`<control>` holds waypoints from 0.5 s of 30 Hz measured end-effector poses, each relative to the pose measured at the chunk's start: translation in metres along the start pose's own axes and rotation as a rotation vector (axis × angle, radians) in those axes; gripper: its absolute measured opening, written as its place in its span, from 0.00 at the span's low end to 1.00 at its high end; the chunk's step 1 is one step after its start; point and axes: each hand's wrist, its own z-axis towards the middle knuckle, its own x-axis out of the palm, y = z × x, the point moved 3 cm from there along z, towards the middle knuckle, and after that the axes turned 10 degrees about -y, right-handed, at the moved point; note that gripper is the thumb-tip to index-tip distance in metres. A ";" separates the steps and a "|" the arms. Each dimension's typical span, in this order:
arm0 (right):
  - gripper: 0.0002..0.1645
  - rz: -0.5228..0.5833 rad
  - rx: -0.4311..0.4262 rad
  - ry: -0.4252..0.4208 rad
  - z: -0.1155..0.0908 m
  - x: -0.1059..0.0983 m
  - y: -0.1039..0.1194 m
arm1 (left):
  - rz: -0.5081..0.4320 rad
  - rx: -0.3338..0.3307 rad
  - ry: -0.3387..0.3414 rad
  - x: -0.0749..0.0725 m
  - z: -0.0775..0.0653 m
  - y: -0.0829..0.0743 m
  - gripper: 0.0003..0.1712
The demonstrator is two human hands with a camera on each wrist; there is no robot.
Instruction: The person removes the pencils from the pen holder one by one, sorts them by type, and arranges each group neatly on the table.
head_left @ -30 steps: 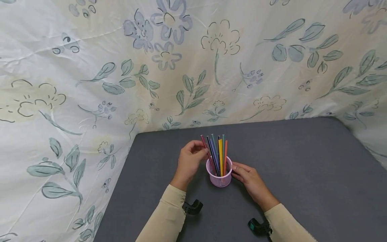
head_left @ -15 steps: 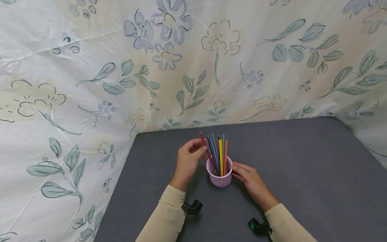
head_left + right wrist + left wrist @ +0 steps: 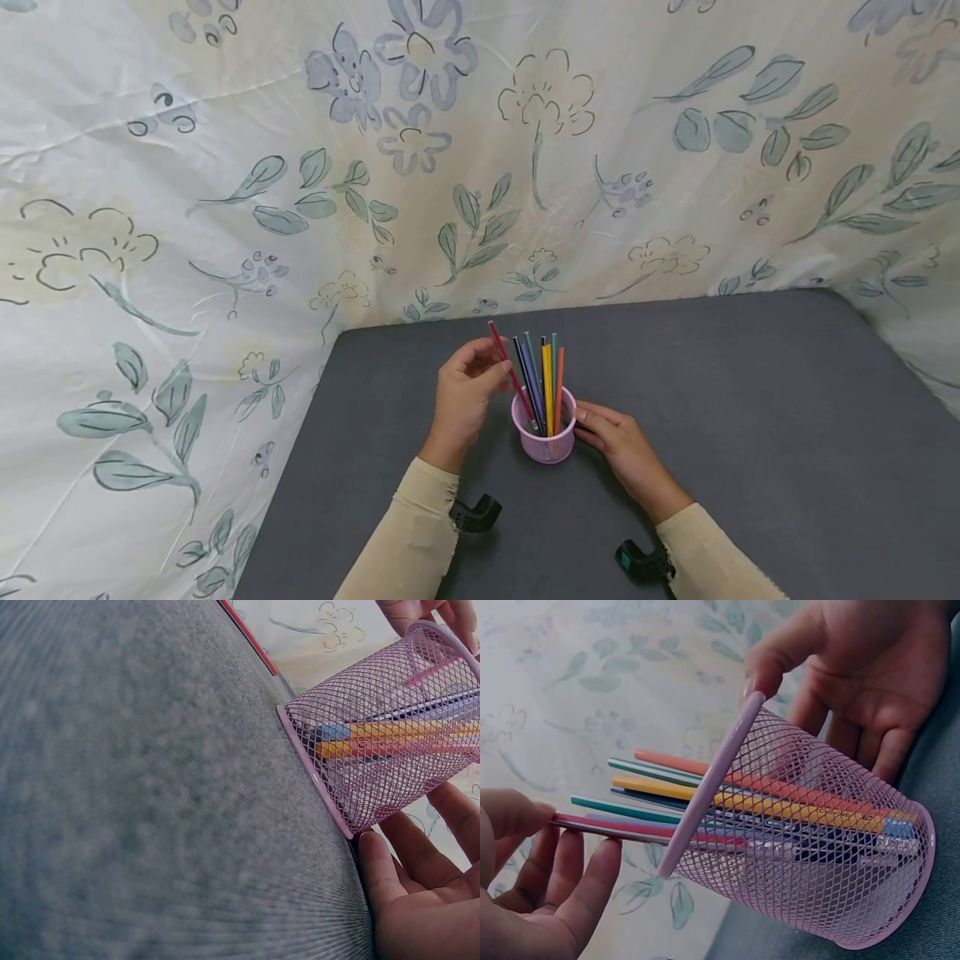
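Note:
A pink mesh pencil cup (image 3: 547,452) stands upright on the dark table, holding several pencils. My left hand (image 3: 461,400) pinches a red pencil (image 3: 497,337) between thumb and fingertips at its upper part. That pencil leans left, its lower end still inside the cup. Beside it, yellow (image 3: 547,387), orange (image 3: 559,383) and blue pencils (image 3: 531,375) stand in the cup. My right hand (image 3: 618,450) holds the cup from its right side. In the left wrist view, the right thumb (image 3: 769,667) lies at the cup's rim, and the fingers are at its far wall.
Dark grey cloth covers the table (image 3: 750,417). A pale floral curtain (image 3: 540,167) hangs behind it and along the left side. Black wrist cameras sit on the left (image 3: 477,514) and right (image 3: 643,563) forearms, close over the table.
The left hand has moved slightly up and left, drawing the red pencil higher and tilting it more to the left. The right hand and the cup have stayed in place.

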 end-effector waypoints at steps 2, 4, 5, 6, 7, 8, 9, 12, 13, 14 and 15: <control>0.29 -0.001 0.000 0.001 0.000 0.000 0.000 | -0.014 0.000 -0.008 -0.001 0.001 -0.002 0.18; 0.29 0.002 0.006 -0.001 0.001 0.000 -0.001 | -0.021 -0.003 -0.017 -0.001 0.001 -0.004 0.19; 0.29 0.003 0.006 -0.002 0.001 0.000 -0.001 | -0.022 -0.006 -0.022 -0.002 0.001 -0.004 0.19; 0.29 0.004 0.004 -0.001 0.001 0.000 -0.001 | -0.020 -0.006 -0.026 -0.002 0.001 -0.005 0.19; 0.28 0.006 0.002 -0.001 0.001 0.000 -0.001 | -0.017 -0.007 -0.029 -0.003 0.001 -0.005 0.19; 0.28 0.009 0.002 -0.002 0.001 0.000 -0.002 | -0.017 -0.010 -0.033 -0.003 0.001 -0.006 0.19; 0.28 0.012 0.000 -0.002 0.001 0.000 -0.001 | -0.018 -0.010 -0.036 -0.004 0.001 -0.006 0.19; 0.28 0.012 -0.005 0.001 0.001 0.001 -0.001 | -0.029 -0.013 -0.042 -0.005 0.001 -0.007 0.18; 0.28 0.011 -0.006 0.000 0.001 0.001 -0.002 | -0.032 -0.015 -0.044 -0.006 0.001 -0.007 0.18; 0.28 0.010 -0.005 0.000 0.000 0.001 -0.002 | -0.034 -0.016 -0.046 -0.006 0.001 -0.007 0.17; 0.28 0.009 -0.004 0.001 0.000 0.001 -0.002 | -0.035 -0.017 -0.048 -0.007 0.001 -0.008 0.17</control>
